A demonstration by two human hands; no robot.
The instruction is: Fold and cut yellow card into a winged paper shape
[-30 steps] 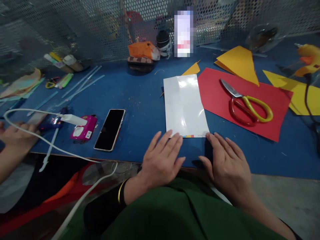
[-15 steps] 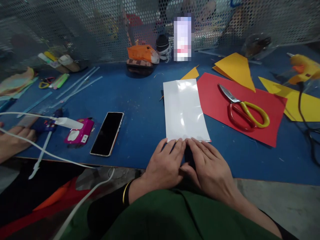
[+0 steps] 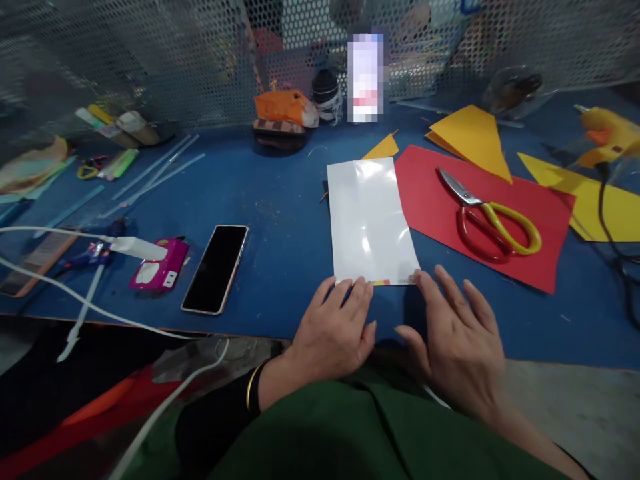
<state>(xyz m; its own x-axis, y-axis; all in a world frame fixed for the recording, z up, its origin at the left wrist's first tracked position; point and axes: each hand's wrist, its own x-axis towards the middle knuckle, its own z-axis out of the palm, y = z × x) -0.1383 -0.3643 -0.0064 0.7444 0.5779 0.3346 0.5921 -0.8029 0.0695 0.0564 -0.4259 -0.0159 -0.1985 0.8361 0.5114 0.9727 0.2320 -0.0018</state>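
Observation:
A glossy white sheet of paper (image 3: pixel 369 220) lies on the blue table in front of me, with faint creases and a narrow strip of colour along its near edge. My left hand (image 3: pixel 334 321) rests flat, fingertips pressing the near left part of that edge. At the near right corner, the index fingertip of my right hand (image 3: pixel 457 327) touches the paper, its fingers spread and thumb apart. Right of the sheet lies red paper (image 3: pixel 533 277), partly tucked beside it. On the red paper are scissors (image 3: pixel 493 217) with one red and one yellow handle.
Left of me are a black-screened phone (image 3: pixel 216 268), a magenta power adapter (image 3: pixel 160 263) with white cables and a blue glue gun (image 3: pixel 95 255). Orange-yellow paper (image 3: pixel 473 143) and a yellow glue gun (image 3: pixel 607 137) lie right. A perforated metal screen (image 3: pixel 190 60) borders the back.
My right hand has slid right along the near edge to the corner, its fingers spreading. My left hand stays put. Another person's hand at the far left has gone from view.

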